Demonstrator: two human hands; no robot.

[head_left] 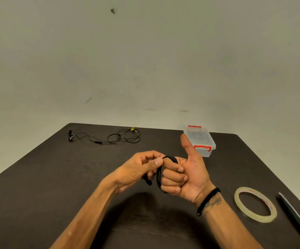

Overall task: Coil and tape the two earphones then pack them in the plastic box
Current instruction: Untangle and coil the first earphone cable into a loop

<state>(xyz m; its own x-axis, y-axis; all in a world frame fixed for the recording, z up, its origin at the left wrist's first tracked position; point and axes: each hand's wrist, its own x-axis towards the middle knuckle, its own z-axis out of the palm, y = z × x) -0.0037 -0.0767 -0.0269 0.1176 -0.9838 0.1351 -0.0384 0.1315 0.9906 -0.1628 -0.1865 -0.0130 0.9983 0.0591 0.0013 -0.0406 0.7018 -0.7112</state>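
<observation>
A black earphone cable (159, 175) is wound in loops around the curled fingers of my right hand (186, 174), whose thumb points up. My left hand (142, 168) pinches the cable at the top of the coil, and an earbud hangs just below it. The second black earphone (113, 137) lies loose and uncoiled at the far left of the dark table, with a yellow tag near its plug. The clear plastic box (200, 141) with red clips stands shut at the far right.
A roll of clear tape (255, 206) lies flat on the table (55, 177) to the right of my right wrist. Black scissors (296, 216) lie beyond it at the right edge. A plain wall rises behind the table.
</observation>
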